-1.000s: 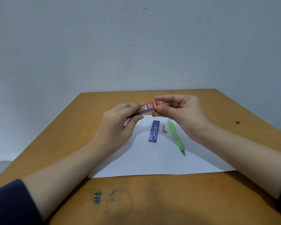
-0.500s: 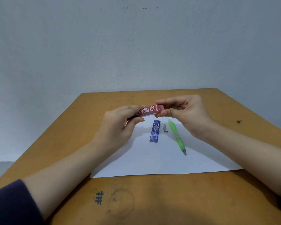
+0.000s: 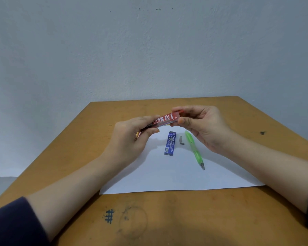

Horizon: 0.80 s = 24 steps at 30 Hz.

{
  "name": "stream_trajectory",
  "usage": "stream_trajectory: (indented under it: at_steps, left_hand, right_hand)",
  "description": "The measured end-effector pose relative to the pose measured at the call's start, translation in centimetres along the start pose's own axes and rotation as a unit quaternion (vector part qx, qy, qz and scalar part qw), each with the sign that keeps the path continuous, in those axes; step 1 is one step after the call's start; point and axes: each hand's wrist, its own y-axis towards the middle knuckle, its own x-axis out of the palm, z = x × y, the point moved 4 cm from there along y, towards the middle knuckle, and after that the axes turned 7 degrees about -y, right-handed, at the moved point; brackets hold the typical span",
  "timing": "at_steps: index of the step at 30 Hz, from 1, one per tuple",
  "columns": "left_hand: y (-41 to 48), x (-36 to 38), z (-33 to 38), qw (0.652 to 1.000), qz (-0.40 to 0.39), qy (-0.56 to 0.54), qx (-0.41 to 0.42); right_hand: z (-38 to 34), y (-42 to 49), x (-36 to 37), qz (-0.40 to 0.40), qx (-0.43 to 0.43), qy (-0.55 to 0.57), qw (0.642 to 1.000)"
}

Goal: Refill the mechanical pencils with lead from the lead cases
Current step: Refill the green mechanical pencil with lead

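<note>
Two hands pinch the red lead case (image 3: 164,119): left hand (image 3: 130,137) steadies, right hand (image 3: 203,126) fingers (image 3: 182,120) should ease its cap (image 3: 180,112) open gently.

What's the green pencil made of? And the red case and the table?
Green pencil: probably shiny, see-through plastic; its tip looks grey, maybe metal. Red case: glossy plastic, it seems, with a printed label. Table: matte orange-brown wood or wood-look board, scuffed and ink-marked.
</note>
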Motion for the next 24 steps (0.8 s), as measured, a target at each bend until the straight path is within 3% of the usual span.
stream_trajectory:
  at_steps: [5,13,18,21,23,24]
  left_hand:
    - [-0.8,0.7,-0.5,0.994,-0.009,-0.057,-0.091]
    - [-0.6,1.0,-0.1,0.995,0.001,-0.071,-0.077]
    - [-0.8,0.9,-0.5,0.996,0.0,-0.026,-0.084]
    - [-0.9,1.0,0.1,0.992,-0.026,-0.047,-0.117]
    - [-1.0,1.5,0.6,0.957,-0.045,-0.178,-0.222]
    - [-1.2,1.9,0.7,0.917,-0.041,-0.275,-0.286]
  right_hand:
    - [1.4,-0.3,0.6,0.031,0.011,0.003,0.999]
    - [1.0,-0.5,1.0,0.049,-0.047,-0.035,0.997]
    - [0.4,-0.7,0.9,0.084,-0.046,0.026,0.995]
    - [0.1,-0.6,0.3,0.103,-0.064,-0.028,0.992]
    - [-0.2,-0.5,-0.1,0.118,-0.102,-0.117,0.981]
    - [-0.3,-0.4,-0.3,0.123,-0.125,-0.164,0.971]
